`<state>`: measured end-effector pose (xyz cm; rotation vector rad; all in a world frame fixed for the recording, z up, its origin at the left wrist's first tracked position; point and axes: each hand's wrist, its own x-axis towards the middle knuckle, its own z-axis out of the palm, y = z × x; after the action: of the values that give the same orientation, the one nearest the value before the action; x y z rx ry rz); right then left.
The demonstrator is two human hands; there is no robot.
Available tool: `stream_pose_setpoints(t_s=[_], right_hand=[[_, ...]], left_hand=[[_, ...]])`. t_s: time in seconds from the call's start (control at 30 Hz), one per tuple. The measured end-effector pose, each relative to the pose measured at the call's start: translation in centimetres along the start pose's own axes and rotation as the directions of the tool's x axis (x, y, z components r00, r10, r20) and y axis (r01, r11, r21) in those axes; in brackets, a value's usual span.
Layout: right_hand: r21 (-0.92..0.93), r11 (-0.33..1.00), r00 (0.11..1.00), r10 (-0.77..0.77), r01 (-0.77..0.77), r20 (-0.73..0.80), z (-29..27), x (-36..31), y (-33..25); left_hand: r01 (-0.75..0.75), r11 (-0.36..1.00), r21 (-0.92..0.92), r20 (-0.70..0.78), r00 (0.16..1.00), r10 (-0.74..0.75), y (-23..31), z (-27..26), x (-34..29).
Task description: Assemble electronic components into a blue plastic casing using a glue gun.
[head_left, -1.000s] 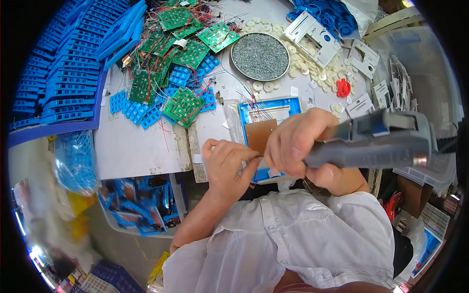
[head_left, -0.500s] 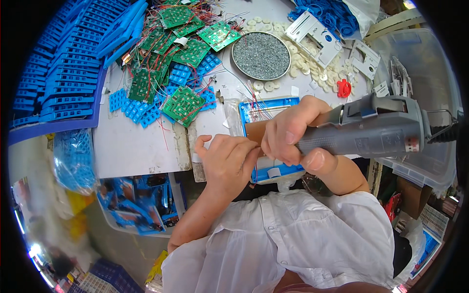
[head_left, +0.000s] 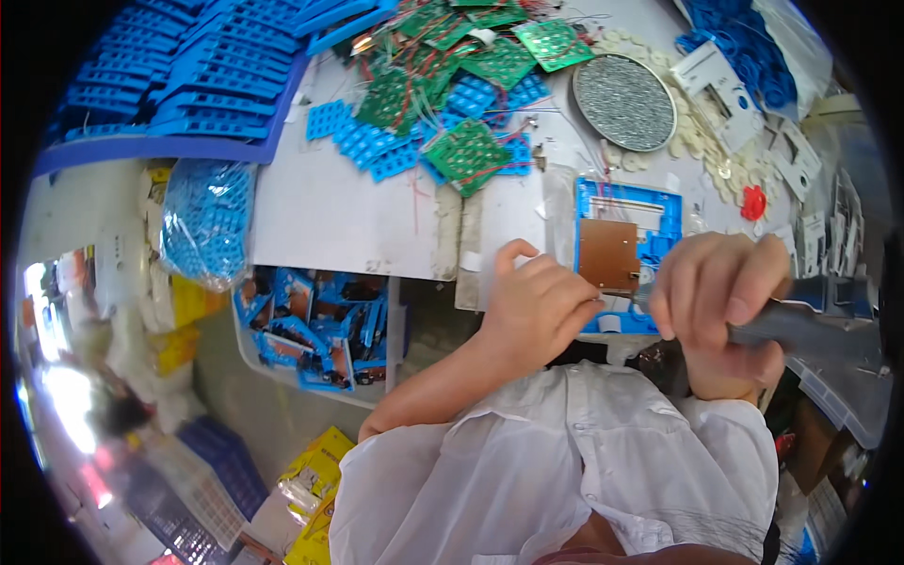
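My right hand is wrapped round a grey electric screwdriver, held sideways with its front end toward the blue plastic case. A brown circuit board lies inside that case, with thin wires at its upper side. Thumb and forefinger of my left hand are pinched together at the board's lower left corner. Whatever they hold, if anything, is too small to make out. The screwdriver's tip reaches near the board's lower edge, partly hidden by my right fingers.
Beyond the case stand a round dish of small screws and scattered cream discs. Green circuit boards with wires lie over blue keypads. Stacked blue casings fill the far left. A bin of blue assemblies sits below the table edge.
The view has shifted, so the table appears farther right and higher. My right hand and the screwdriver have drawn back rightward from the board, uncovering it. My left hand stays by the case.
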<state>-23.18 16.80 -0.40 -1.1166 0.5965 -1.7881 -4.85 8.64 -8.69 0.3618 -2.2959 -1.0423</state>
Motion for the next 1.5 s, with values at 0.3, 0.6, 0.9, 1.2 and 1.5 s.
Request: stream_pose_setpoints(t_s=[0.3,0.6,0.9,1.2,1.5], right_hand=[[0.012,1.0,0.999,-0.025,0.025,-0.023,0.7,0.0,-0.1],[0.123,0.992,0.988,0.016,-0.036,0.155,-0.6,-0.1,-0.6],[0.13,0.991,0.978,0.013,-0.041,0.207,-1.0,-0.5,-0.2],[-0.013,1.0,1.0,0.028,-0.028,0.0,-1.9,0.2,2.1],[-0.298,0.936,0.981,0.159,-0.185,-0.111,-3.1,-0.3,4.8]], left_hand=[[0.004,0.985,-0.175,0.087,0.996,0.011,0.3,-0.8,-0.4],[-0.169,0.983,0.073,0.045,0.985,0.166,0.4,-0.3,-0.6],[-0.166,0.986,0.033,-0.017,0.986,0.166,0.2,-0.1,-0.4],[-0.009,0.958,0.287,0.039,0.999,-0.002,0.0,-0.3,0.1],[-0.071,0.898,0.434,0.123,0.992,0.018,-0.1,0.6,-0.2]])
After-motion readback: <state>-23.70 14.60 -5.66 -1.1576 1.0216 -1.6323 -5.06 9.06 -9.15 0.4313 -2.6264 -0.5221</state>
